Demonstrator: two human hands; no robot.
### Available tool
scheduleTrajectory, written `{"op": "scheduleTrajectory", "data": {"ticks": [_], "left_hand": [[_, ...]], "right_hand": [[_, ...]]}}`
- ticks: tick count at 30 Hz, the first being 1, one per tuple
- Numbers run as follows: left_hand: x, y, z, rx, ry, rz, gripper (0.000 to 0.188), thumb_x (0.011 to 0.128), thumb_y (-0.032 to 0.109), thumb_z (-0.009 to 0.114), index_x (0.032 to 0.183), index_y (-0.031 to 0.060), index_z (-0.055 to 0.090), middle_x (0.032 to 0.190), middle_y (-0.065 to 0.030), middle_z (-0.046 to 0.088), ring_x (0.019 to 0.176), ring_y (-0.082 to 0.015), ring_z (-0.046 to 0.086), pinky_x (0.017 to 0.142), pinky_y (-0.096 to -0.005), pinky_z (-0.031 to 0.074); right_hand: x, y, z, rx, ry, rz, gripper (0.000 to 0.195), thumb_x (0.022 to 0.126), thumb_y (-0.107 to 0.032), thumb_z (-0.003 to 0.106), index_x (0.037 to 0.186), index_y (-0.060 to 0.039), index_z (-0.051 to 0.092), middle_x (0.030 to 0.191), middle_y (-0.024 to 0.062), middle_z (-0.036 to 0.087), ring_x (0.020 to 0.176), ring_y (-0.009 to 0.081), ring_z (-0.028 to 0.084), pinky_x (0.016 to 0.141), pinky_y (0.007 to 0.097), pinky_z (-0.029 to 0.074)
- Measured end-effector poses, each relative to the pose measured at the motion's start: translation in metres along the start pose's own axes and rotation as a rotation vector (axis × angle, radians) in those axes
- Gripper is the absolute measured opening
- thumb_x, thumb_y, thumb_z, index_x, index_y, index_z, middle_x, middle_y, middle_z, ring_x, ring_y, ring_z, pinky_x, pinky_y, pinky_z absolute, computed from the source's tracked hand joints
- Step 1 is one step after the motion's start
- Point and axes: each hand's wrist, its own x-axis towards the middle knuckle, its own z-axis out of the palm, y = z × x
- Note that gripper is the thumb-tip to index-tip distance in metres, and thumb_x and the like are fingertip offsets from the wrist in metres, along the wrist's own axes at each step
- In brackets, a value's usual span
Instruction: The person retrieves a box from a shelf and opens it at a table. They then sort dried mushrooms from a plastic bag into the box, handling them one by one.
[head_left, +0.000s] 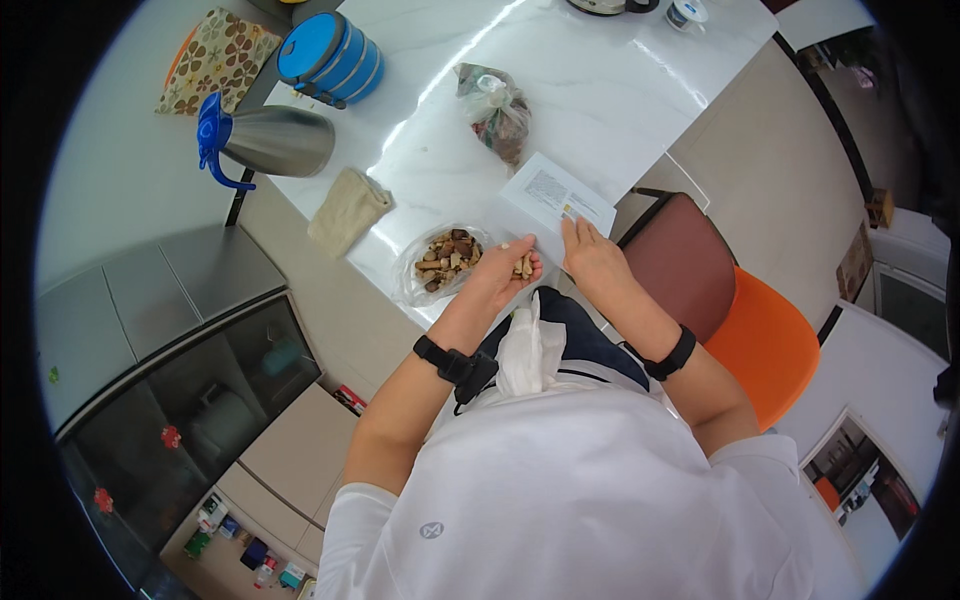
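Note:
My left hand (504, 271) is cupped around several light-brown dried pieces (526, 264), with one small pale piece by the thumb. Just left of it, a clear plastic bag (407, 268) lies open near the table's edge. Inside the bag are brown and tan chunks (450, 259) that look like dried mushrooms or roots. My right hand (592, 253) rests its fingertips on the near edge of a white cardboard box (529, 187) bearing printed text. The right thumb is hidden, so whether it grips the box does not show.
A knotted plastic bag (501, 120) sits beyond the box. Along the left are a folded beige cloth (349, 212), a steel jug (281, 140) and a blue stacked lunch box (334, 58). A kettle (604, 6) and cup (686, 13) stand far off. An orange-and-brown chair (675, 262) adjoins the right edge.

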Motion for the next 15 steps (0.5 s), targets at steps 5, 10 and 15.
{"op": "scheduleTrajectory", "data": {"ticks": [5, 10, 15], "left_hand": [[0.004, 0.001, 0.011, 0.047, -0.020, 0.035, 0.023, 0.087, 0.024, 0.064, 0.081, 0.0042, 0.055, 0.072, -0.0053, 0.057, 0.063, -0.0158, 0.057, 0.060, -0.0273, 0.051], [0.014, 0.000, 0.021, 0.135, -0.026, 0.099, 0.028, 0.085, 0.027, 0.067, 0.074, 0.0052, 0.054, 0.068, -0.0039, 0.056, 0.056, -0.0149, 0.056, 0.057, -0.0270, 0.050], [0.021, 0.006, 0.034, 0.212, -0.007, 0.173, 0.030, 0.083, 0.027, 0.069, 0.069, 0.0057, 0.053, 0.062, -0.0026, 0.054, 0.052, -0.0136, 0.054, 0.054, -0.0263, 0.049]], "right_hand": [[0.011, 0.009, -0.012, 0.026, -0.133, -0.002, 0.037, 0.071, -0.001, 0.059, 0.105, 0.0100, 0.050, 0.094, 0.0226, 0.060, 0.085, 0.0303, 0.064, 0.064, 0.0337, 0.055], [0.027, 0.017, -0.025, 0.070, -0.203, 0.107, 0.017, 0.076, -0.002, 0.055, 0.091, 0.0043, 0.051, 0.076, 0.0199, 0.062, 0.066, 0.0350, 0.064, 0.060, 0.0406, 0.053], [0.035, 0.031, -0.028, 0.091, -0.203, 0.154, 0.014, 0.077, -0.003, 0.054, 0.089, 0.0040, 0.052, 0.072, 0.0222, 0.062, 0.068, 0.0367, 0.063, 0.061, 0.0434, 0.052]]}}
